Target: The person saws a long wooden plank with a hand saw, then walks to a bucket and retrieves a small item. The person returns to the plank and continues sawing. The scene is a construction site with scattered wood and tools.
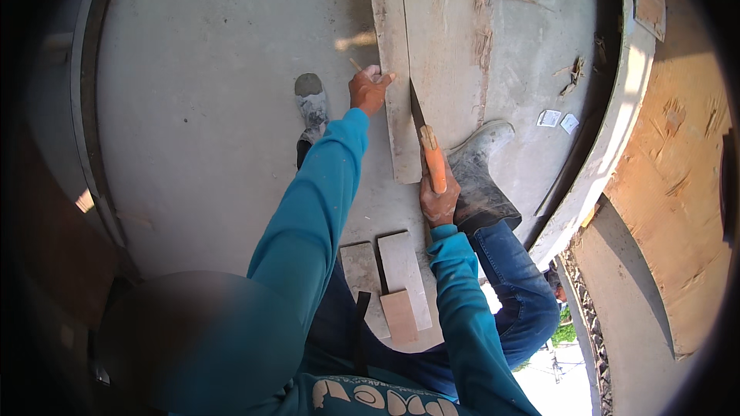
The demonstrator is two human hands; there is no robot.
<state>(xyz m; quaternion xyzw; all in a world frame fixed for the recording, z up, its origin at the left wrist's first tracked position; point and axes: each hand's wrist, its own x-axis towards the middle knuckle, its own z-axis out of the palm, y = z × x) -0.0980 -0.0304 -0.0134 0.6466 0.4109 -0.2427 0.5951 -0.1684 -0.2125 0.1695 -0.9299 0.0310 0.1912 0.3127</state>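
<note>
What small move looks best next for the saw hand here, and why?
Probably a short push stroke along the plank's edge. The right hand grips the orange handle of the saw, whose blade lies against that edge, the left hand presses the plank down, and a boot stands on the wider board beside it.

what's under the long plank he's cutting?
The long plank lies flat on the grey concrete floor. A grey boot stands on the wider board beside it. Whatever is directly beneath the plank is covered.

left hand (368, 90) outstretched; right hand (439, 202) fisted.
</note>
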